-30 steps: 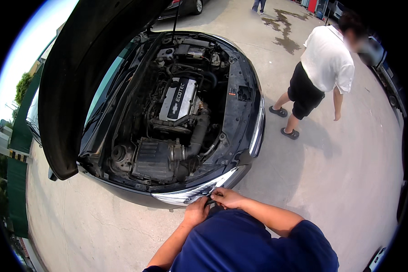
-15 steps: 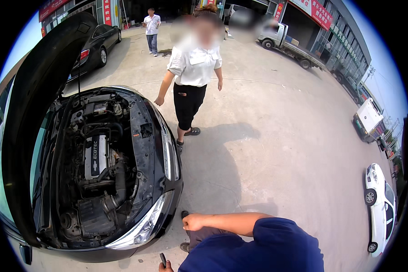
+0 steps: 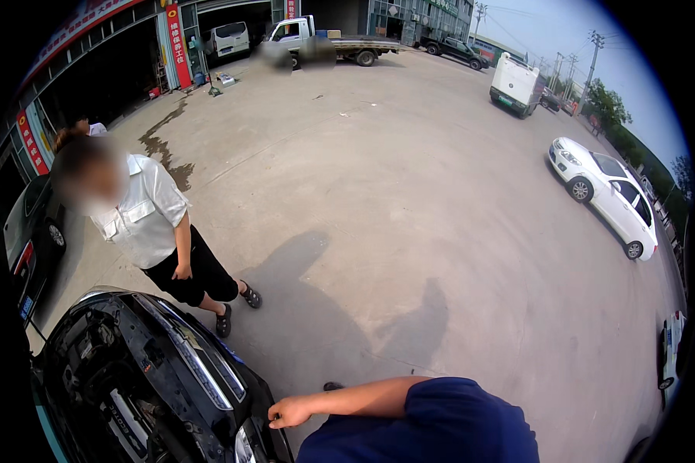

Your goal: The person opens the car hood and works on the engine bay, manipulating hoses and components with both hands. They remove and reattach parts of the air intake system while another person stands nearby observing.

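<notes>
My right hand [image 3: 289, 411] reaches leftward from a dark blue sleeve [image 3: 471, 417], its fingers curled closed. A small dark spot shows at the fingertips; whether it is a held thing cannot be made out. Just beside the hand is the front corner of a black car [image 3: 170, 347], near its headlight [image 3: 245, 445]. The car's engine bay is exposed, with a silver and black engine cover [image 3: 129, 423] inside. Whether the hand touches the car is unclear. My left hand is out of the picture.
A person in a white shirt [image 3: 150, 204] stands by the car's front. Beyond are another dark car [image 3: 35, 231], a flatbed truck [image 3: 363, 42], a white van [image 3: 515, 83] and a white car [image 3: 610, 193]. Garage bays with red signs [image 3: 179, 46] line the far left.
The view has swung right, so the black car now sits lower left. My left hand, which held a small dark object, has left the picture. My right hand appears closer to the car's front.
</notes>
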A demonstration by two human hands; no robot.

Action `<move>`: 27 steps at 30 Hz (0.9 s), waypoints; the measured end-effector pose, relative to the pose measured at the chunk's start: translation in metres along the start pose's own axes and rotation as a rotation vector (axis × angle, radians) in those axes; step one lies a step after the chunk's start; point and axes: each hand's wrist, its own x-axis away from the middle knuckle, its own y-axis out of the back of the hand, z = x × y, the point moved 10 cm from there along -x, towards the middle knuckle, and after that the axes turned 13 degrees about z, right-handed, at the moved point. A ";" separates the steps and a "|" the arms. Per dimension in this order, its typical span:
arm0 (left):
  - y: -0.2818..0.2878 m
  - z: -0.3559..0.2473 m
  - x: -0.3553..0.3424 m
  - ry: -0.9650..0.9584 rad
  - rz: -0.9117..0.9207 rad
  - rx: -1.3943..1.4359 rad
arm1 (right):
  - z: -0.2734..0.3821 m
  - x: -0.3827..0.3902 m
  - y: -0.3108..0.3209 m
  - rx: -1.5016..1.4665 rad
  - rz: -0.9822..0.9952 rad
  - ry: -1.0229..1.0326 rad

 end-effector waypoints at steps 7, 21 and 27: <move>-0.128 -0.191 -0.064 -0.422 0.445 -0.032 | -0.009 0.023 0.081 -0.660 -0.021 0.195; 0.132 -0.211 0.014 -0.384 -0.292 -0.386 | -0.139 0.057 0.163 0.219 -0.505 -0.273; 0.232 -0.341 0.134 -0.586 -0.730 -0.528 | -0.271 0.067 0.117 0.469 -0.101 -0.594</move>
